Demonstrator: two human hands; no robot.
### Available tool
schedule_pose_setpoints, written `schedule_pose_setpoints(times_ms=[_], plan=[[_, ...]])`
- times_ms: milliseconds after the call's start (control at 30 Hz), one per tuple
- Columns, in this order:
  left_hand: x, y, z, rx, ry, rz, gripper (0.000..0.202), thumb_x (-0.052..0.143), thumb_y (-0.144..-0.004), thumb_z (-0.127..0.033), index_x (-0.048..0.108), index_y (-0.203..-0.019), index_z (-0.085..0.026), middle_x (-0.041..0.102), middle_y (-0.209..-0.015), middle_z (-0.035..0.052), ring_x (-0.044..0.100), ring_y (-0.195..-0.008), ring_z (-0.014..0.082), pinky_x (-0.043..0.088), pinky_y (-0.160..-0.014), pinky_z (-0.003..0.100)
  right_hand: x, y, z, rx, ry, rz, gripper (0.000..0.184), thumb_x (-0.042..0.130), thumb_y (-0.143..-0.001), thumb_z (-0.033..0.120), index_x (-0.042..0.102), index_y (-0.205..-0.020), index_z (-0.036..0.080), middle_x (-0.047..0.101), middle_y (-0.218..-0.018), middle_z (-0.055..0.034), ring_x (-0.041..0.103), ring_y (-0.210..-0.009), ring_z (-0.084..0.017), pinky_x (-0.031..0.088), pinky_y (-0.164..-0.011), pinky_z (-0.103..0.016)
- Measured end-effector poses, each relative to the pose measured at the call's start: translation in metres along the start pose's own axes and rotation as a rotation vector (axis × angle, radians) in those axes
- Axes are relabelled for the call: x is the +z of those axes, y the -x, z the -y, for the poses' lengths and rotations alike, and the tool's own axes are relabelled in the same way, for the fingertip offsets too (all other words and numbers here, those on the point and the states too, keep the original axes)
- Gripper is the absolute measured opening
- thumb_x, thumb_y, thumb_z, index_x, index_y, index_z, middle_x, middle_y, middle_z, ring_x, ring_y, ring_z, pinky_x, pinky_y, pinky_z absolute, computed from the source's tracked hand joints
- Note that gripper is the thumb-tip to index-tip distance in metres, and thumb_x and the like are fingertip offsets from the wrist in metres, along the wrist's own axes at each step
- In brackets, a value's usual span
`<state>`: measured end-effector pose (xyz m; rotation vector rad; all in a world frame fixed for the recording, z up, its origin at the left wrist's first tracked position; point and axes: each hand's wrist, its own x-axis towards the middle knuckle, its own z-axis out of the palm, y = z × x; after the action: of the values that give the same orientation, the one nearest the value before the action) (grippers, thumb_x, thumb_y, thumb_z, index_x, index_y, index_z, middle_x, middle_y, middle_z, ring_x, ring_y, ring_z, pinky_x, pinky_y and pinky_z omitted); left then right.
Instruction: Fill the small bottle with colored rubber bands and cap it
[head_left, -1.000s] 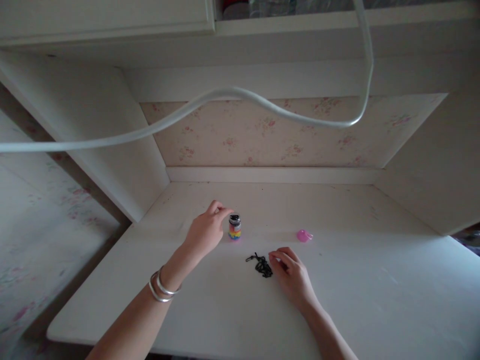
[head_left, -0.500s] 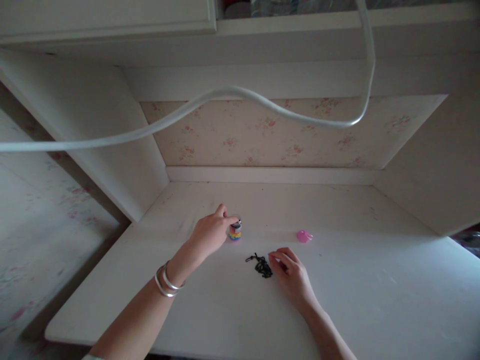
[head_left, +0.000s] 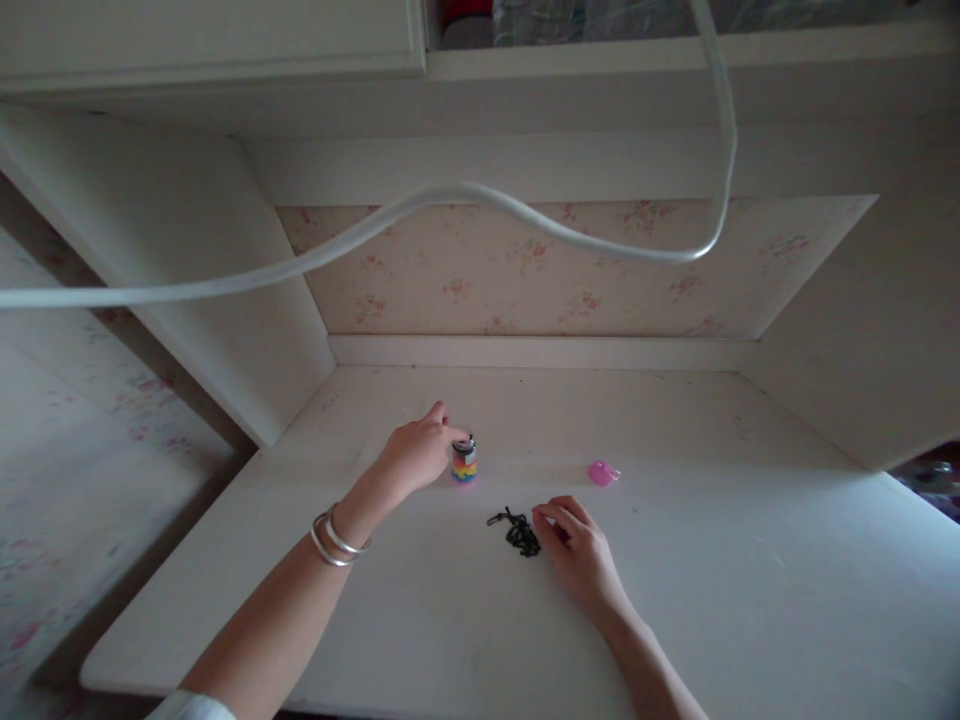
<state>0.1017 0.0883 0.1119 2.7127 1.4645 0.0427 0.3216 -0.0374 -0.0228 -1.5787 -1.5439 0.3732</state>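
A small jar [head_left: 464,465] with bands of bright colours and a dark, shiny neck stands on the white desktop. My left hand [head_left: 420,450], with two silver bangles at the wrist, is closed at the jar's left side. One finger reaches over the jar's top, while the hand itself hides the others. Nearer to me lies a bunched black chain [head_left: 523,535], a loop of it trailing left. My right hand [head_left: 577,545] rests at the chain's right edge, fingers curled and tips together. Whatever may be between those fingertips is too small to make out.
A small pink object [head_left: 602,473] with a pale tip lies right of the jar on the white desktop [head_left: 750,560]. A white cable [head_left: 525,213] hangs across the view, in front of the shelf. Side panels and a flowered back wall [head_left: 585,270] enclose the desktop.
The whole view has shifted slightly. My left finger has drawn back a little across the jar's top, showing more of it. My right hand, the chain and the pink object stay put.
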Motion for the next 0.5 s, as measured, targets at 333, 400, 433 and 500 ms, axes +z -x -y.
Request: schedule_pose_setpoints(times_ms=[333, 400, 433, 500], plan=[[-0.009, 0.009, 0.003, -0.031, 0.059, -0.093, 0.057, 0.039, -0.081, -0.001, 0.062, -0.115, -0.039, 0.050, -0.114, -0.0002, 0.060, -0.083, 0.0115, 0.043, -0.075, 0.022, 0.000, 0.000, 0.000, -0.004, -0.025, -0.001, 0.034, 0.047, -0.091, 0.043, 0.070, -0.083, 0.019, 0.063, -0.087, -0.0072, 0.054, -0.056, -0.010, 0.045, -0.051, -0.022], [-0.011, 0.011, 0.002, -0.020, 0.067, -0.105, 0.058, 0.038, -0.080, 0.000, 0.061, -0.117, -0.038, 0.050, -0.115, -0.0002, 0.060, -0.084, 0.0114, 0.043, -0.076, 0.022, 0.000, 0.000, 0.000, -0.008, -0.022, 0.000, 0.034, 0.047, -0.091, 0.043, 0.069, -0.083, 0.019, 0.062, -0.087, -0.0070, 0.053, -0.055, -0.010, 0.045, -0.052, -0.022], [-0.011, 0.011, 0.001, -0.008, 0.067, -0.104, 0.058, 0.038, -0.080, 0.000, 0.061, -0.118, -0.039, 0.050, -0.115, -0.0003, 0.060, -0.083, 0.0113, 0.044, -0.076, 0.022, 0.000, 0.000, 0.000, -0.009, -0.021, 0.000, 0.033, 0.047, -0.091, 0.043, 0.069, -0.083, 0.019, 0.062, -0.087, -0.0068, 0.053, -0.055, -0.010, 0.045, -0.052, -0.022], [-0.009, 0.012, 0.000, 0.014, 0.059, -0.093, 0.058, 0.038, -0.081, -0.001, 0.060, -0.118, -0.040, 0.049, -0.115, -0.0006, 0.060, -0.081, 0.0111, 0.044, -0.074, 0.022, 0.000, 0.000, 0.001, -0.006, -0.021, 0.002, 0.032, 0.048, -0.092, 0.042, 0.068, -0.083, 0.019, 0.062, -0.088, -0.0063, 0.053, -0.055, -0.010, 0.044, -0.052, -0.021]])
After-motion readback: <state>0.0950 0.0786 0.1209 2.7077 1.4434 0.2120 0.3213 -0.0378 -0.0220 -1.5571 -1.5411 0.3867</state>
